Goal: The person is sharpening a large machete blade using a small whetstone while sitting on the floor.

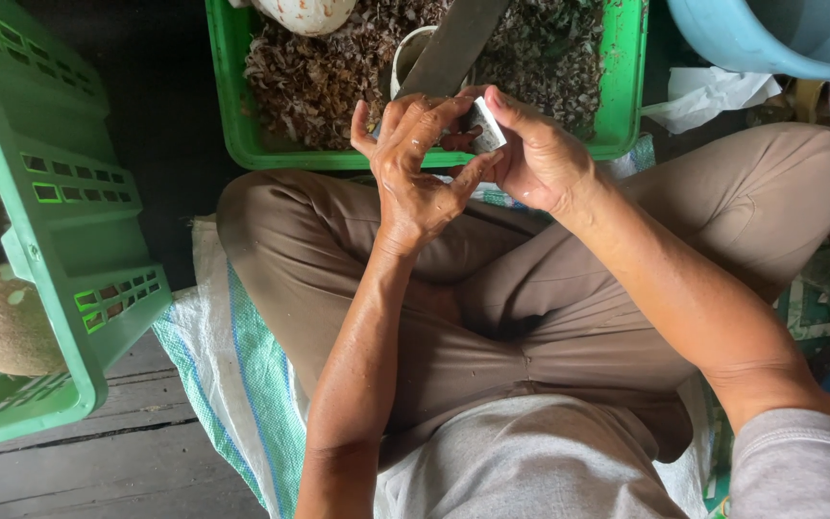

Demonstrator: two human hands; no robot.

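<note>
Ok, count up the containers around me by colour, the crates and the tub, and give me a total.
Green crates: 2, one ahead holding brown scraps, one at the side
Blue tubs: 1
Total: 3

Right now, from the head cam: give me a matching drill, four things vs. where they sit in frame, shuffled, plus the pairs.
Things
1. small grey rectangular block
2. green tray of brown husk scraps
3. light blue tub
4. tilted green crate

Places
A. far left, beside a round pale husked fruit
B. top right corner
C. pinched between the left hand and right hand
D. top centre, just beyond the person's knees

Pairs: 1-C, 2-D, 3-B, 4-A
</note>
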